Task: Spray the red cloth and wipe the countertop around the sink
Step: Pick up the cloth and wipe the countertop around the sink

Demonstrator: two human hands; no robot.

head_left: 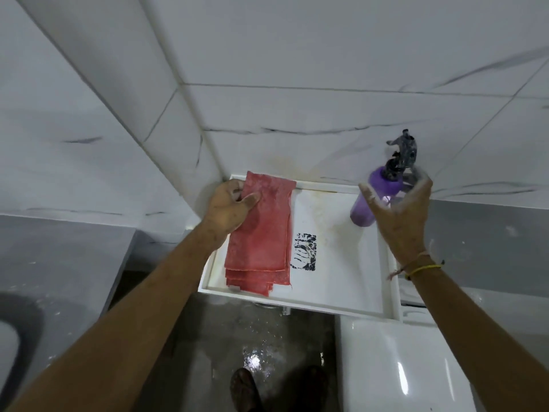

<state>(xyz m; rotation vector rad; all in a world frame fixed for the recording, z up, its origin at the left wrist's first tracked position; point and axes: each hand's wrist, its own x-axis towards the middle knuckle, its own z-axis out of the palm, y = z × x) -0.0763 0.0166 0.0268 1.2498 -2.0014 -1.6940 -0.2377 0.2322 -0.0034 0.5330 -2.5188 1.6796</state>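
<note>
Risk here, I'd say: the right hand (398, 209) is open, fingers spread, just reaching the purple bottle (374, 197) at the tray's (297, 303) far right corner, so a clumsy grab could tip it or fire spray past the cloth (264, 233). The left hand (228, 209) has its grip pinched shut on the cloth's top corner, which hangs over the tray's left side and could slip.

Right hand (398, 215) hides part of the purple spray bottle (371, 203).
</note>
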